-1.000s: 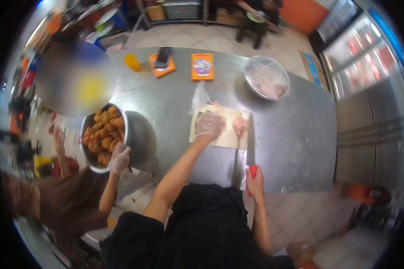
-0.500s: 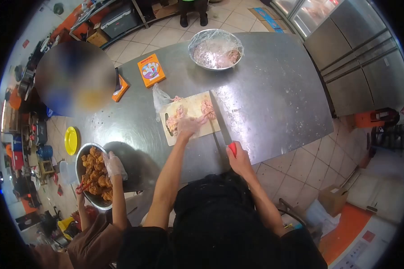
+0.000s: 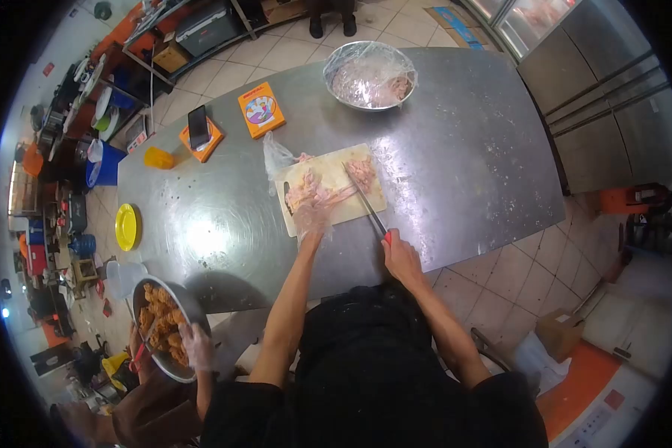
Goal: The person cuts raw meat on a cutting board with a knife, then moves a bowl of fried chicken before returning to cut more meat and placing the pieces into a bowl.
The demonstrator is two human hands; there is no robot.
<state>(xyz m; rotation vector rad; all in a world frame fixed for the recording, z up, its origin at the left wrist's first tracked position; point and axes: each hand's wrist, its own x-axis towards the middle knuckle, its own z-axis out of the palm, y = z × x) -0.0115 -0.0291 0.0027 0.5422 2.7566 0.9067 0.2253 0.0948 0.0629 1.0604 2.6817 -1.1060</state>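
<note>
My left hand [image 3: 313,219], in a clear plastic glove, presses its fingers onto raw chicken meat [image 3: 304,191] at the left of a pale cutting board [image 3: 337,160]. A strip of the meat stretches from those fingers to the right. My right hand [image 3: 403,260] is closed around the red handle of a knife [image 3: 376,213]. Its blade slants over the board, along the left edge of a small pile of cut meat [image 3: 361,173]. A clear plastic bag [image 3: 277,154] lies at the board's upper left corner.
A metal bowl [image 3: 371,98] covered with plastic film stands at the back. Orange boxes [image 3: 262,109], a phone [image 3: 198,127] and a yellow plate [image 3: 127,227] lie leftward. At the lower left, a co-worker's gloved hand [image 3: 197,346] holds a bowl of fried chicken [image 3: 159,317].
My knife has come from the board's right side onto the meat. The co-worker has leaned away, uncovering the phone and a yellow cup, and the fried chicken bowl has shifted down and tilted.
</note>
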